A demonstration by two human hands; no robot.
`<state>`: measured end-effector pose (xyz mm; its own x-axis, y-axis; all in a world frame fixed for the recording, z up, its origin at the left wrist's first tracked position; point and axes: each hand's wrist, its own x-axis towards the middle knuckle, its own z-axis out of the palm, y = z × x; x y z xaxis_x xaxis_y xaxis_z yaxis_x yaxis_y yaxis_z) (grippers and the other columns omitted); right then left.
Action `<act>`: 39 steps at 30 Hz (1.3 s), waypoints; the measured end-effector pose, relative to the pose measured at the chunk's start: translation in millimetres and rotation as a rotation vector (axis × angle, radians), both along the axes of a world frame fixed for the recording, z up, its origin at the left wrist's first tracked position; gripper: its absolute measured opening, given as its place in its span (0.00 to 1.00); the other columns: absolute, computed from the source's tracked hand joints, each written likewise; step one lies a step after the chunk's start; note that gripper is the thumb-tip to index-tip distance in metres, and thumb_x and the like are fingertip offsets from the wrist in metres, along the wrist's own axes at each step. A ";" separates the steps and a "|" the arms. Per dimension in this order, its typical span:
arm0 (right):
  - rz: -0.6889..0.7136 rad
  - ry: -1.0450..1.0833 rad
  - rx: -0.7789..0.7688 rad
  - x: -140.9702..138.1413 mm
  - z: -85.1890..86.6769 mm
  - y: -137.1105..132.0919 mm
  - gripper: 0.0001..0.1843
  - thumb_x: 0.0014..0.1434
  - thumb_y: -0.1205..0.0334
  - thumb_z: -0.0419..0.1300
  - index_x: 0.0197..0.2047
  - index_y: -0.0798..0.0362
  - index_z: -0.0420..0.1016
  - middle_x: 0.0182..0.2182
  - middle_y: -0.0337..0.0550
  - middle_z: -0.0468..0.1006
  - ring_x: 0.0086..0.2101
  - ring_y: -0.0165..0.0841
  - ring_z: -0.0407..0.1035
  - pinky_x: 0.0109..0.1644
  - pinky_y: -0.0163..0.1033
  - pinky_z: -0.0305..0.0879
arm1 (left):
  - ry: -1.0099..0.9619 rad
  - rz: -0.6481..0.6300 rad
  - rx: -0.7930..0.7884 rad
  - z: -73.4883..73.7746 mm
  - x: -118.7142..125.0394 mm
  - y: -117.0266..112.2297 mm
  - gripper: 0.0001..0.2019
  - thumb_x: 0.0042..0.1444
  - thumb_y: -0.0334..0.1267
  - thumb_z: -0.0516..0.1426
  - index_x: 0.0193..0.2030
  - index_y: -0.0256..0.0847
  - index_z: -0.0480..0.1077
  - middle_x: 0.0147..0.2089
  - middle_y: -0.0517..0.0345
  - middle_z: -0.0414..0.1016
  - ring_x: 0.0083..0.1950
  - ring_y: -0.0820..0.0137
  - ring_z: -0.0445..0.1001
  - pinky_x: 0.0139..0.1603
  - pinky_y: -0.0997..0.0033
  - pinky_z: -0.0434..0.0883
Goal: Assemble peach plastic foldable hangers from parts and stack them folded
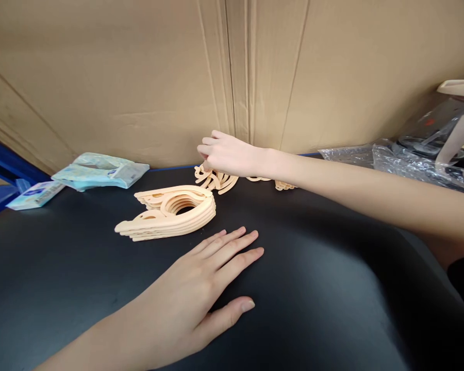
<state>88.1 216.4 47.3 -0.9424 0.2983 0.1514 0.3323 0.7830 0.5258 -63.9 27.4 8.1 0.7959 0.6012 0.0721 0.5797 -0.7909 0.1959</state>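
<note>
My right hand [226,153] reaches to the back of the table, its fingers curled closed at a pile of curved beige plastic hooks [228,183]. Its fingertips are mostly hidden, but they appear to pinch a hook in the pile. Closer to me, my left hand [201,286] lies flat, palm down, fingers spread, with nothing in it. Just beyond its fingers is a neat stack of beige folded plastic hangers [174,219], which it does not visibly touch. More beige pieces [285,184] show partly behind my right forearm.
The black tabletop [313,299] meets a tall cardboard sheet [147,77] at the back. At the left are light-blue soft packs [100,170] beside a blue metal frame [0,165]. Clear plastic bags [406,165] and other items are heaped at the right.
</note>
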 end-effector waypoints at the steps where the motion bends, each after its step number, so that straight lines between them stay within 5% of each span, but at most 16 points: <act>1: 0.009 0.005 0.010 -0.2 -0.6 1.5 0.20 0.73 0.68 0.46 0.36 0.56 0.78 0.39 0.48 0.76 0.47 0.41 0.68 0.51 0.48 0.61 | 0.003 -0.002 0.001 0.0 0.1 0.4 0.25 0.69 0.48 0.52 0.71 0.47 0.59 0.75 0.55 0.58 0.75 0.57 0.58 0.71 0.48 0.65; 17: -0.014 0.016 0.296 31.5 12.6 -0.3 0.22 0.73 0.74 0.35 0.46 0.59 0.71 0.40 0.47 0.73 0.44 0.35 0.66 0.50 0.44 0.61 | 0.011 -0.002 -0.019 -3.3 -1.7 -1.1 0.25 0.71 0.47 0.50 0.72 0.48 0.55 0.76 0.57 0.55 0.76 0.60 0.54 0.73 0.49 0.60; 23: 0.207 0.157 0.453 76.8 2.1 -43.4 0.20 0.74 0.66 0.42 0.35 0.53 0.71 0.29 0.40 0.69 0.34 0.33 0.62 0.37 0.42 0.59 | -0.041 -0.015 -0.017 -10.6 -4.8 -0.9 0.26 0.71 0.47 0.50 0.73 0.50 0.53 0.77 0.56 0.55 0.77 0.59 0.53 0.74 0.48 0.59; 30: 0.333 0.229 0.272 111.1 -29.8 -117.7 0.15 0.70 0.73 0.52 0.32 0.56 0.73 0.27 0.38 0.71 0.30 0.29 0.63 0.41 0.37 0.64 | -0.232 0.113 -0.016 -14.2 -4.4 -3.8 0.17 0.67 0.46 0.56 0.58 0.44 0.63 0.67 0.47 0.68 0.67 0.59 0.69 0.64 0.58 0.72; 35: 0.349 0.213 0.157 117.6 -35.8 -139.5 0.16 0.70 0.74 0.50 0.36 0.59 0.77 0.27 0.39 0.72 0.31 0.30 0.64 0.39 0.38 0.65 | -0.152 -0.005 0.031 -8.0 -2.0 -3.7 0.25 0.68 0.41 0.54 0.71 0.50 0.55 0.72 0.51 0.62 0.70 0.58 0.64 0.68 0.55 0.68; 39: 0.377 0.151 0.124 116.3 -33.2 -149.2 0.17 0.71 0.73 0.49 0.36 0.57 0.78 0.28 0.39 0.73 0.32 0.31 0.65 0.40 0.38 0.65 | -0.119 -0.068 0.055 -6.6 -1.4 -1.6 0.21 0.70 0.41 0.52 0.68 0.51 0.61 0.73 0.53 0.59 0.72 0.56 0.61 0.69 0.50 0.66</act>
<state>204.5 67.3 14.1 -0.9466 -0.0921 0.3089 0.1153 0.7981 0.5913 -65.3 25.9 1.4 0.8182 0.5390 0.1998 0.4999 -0.8388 0.2158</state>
